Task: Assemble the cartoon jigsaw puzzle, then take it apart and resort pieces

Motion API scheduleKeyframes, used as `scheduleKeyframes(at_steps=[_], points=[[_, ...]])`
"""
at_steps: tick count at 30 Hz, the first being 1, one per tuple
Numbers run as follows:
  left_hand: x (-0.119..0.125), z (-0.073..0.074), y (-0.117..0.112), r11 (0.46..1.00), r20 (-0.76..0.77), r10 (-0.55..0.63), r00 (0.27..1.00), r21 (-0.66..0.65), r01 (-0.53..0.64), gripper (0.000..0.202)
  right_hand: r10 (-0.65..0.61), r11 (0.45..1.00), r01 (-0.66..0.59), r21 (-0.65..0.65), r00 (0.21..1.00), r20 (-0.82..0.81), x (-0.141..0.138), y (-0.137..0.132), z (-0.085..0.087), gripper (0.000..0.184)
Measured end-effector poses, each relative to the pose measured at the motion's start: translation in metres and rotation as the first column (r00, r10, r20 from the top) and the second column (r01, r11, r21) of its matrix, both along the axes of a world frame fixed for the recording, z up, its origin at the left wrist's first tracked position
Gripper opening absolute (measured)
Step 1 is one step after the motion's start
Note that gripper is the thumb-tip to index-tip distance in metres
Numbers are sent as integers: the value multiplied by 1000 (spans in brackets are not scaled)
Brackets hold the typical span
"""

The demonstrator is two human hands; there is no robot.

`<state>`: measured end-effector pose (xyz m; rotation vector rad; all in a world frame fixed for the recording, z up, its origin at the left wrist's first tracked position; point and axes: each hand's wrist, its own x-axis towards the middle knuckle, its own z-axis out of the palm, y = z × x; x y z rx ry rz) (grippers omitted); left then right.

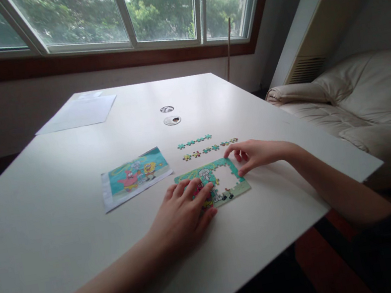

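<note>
A partly assembled jigsaw puzzle [241, 189] with a cartoon picture lies on the white table, and the tabletop shows through a gap in its right half. Across the puzzle's left part my left hand [186, 203] rests flat, fingers stretched out, covering some of the picture. At the upper right corner is my right hand [253, 153]. Its index finger touches the top edge and its thumb the right edge, with the two apart. Behind the puzzle, loose puzzle pieces [215, 147] lie in two rows. A printed reference picture [136, 174] lies to the left.
White paper sheets [76, 113] lie at the table's far left. Two round grommets [172, 120] sit in the tabletop [55, 191]. A cream leather sofa [380, 99] stands right of the table, and a thin stick [229, 49] leans near the window.
</note>
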<state>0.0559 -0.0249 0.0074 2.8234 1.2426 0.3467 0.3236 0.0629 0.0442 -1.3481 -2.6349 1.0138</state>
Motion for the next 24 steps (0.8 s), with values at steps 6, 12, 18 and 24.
scheduleKeyframes(at_steps=[6,12,18,24], points=[[0,2,-1,999,24,-28,999,34,27,39,-1,1000,1,-6,1000,-6,0,-1,0,57],[0,5,-3,997,30,-55,998,48,53,33,-5,1000,5,-2,1000,-2,-1,-2,1,57],[1,5,-3,996,51,-68,996,59,65,31,-10,1000,10,7,1000,18,-1,-1,0,58],[1,7,-4,985,44,-138,990,114,132,27,-8,1000,8,-7,1000,8,-2,-2,2,57]])
